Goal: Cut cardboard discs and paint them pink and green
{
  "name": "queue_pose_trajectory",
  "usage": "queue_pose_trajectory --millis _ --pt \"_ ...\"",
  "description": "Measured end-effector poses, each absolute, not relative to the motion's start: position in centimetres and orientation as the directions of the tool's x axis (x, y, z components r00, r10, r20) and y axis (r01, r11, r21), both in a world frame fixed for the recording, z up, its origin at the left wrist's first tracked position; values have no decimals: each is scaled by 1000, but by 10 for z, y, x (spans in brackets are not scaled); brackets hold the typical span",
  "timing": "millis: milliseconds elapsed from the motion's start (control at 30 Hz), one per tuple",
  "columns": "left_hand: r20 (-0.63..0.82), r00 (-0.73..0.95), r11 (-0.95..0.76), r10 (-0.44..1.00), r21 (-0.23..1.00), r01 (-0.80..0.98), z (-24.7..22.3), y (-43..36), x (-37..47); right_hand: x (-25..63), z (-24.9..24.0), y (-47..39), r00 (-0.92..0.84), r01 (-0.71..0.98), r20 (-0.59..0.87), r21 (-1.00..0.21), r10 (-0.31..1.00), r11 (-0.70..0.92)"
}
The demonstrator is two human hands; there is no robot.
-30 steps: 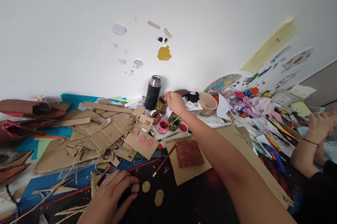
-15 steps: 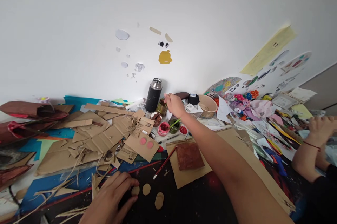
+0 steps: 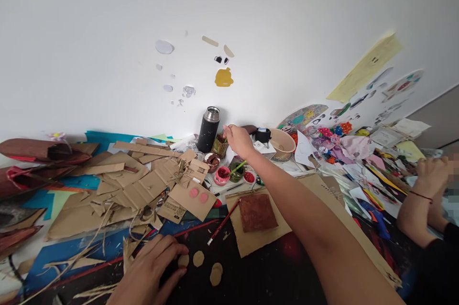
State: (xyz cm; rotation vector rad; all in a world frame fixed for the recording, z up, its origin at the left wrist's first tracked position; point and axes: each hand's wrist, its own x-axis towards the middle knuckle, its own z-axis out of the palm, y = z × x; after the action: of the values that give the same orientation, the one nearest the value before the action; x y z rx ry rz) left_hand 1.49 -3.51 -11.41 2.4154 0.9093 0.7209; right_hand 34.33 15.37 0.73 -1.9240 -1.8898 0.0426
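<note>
My right hand [image 3: 238, 140] reaches far across, its fingers closed in a pinch just over a jar of murky brownish water [image 3: 219, 146]. What the pinch holds is hidden behind the hand. My left hand [image 3: 154, 262] rests on the dark table top with thumb and fingers apart. Its index fingertip is at a small round cardboard disc [image 3: 183, 261]. Another disc [image 3: 198, 258] lies just right of it, and two overlapping discs [image 3: 215, 274] lie farther right. Two pink-painted discs [image 3: 198, 195] sit on a cardboard piece.
Behind stand a black flask [image 3: 208, 130], a red paint pot [image 3: 222, 175], a green paint pot [image 3: 237, 172] and a beige bowl [image 3: 281, 145]. A brown-painted square [image 3: 258, 212] and a paintbrush [image 3: 224, 223] lie centrally. Cardboard scraps [image 3: 143, 180] pile up left. Another person's arm [image 3: 419, 200] is at right.
The view has shifted very slightly. My right hand stays over the water jar and has moved only a little; my left hand keeps its place by the disc.
</note>
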Motion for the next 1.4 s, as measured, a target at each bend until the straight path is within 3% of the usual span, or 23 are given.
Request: queue_pose_trajectory --millis 467,1400 --pt "357 638 -702 683 561 438 -110 -34 16 343 7 153 40 950 285 -309 958 52" --pt "311 651 -683 693 572 454 -112 -33 16 339 8 155 57 944 288 -328 956 42"
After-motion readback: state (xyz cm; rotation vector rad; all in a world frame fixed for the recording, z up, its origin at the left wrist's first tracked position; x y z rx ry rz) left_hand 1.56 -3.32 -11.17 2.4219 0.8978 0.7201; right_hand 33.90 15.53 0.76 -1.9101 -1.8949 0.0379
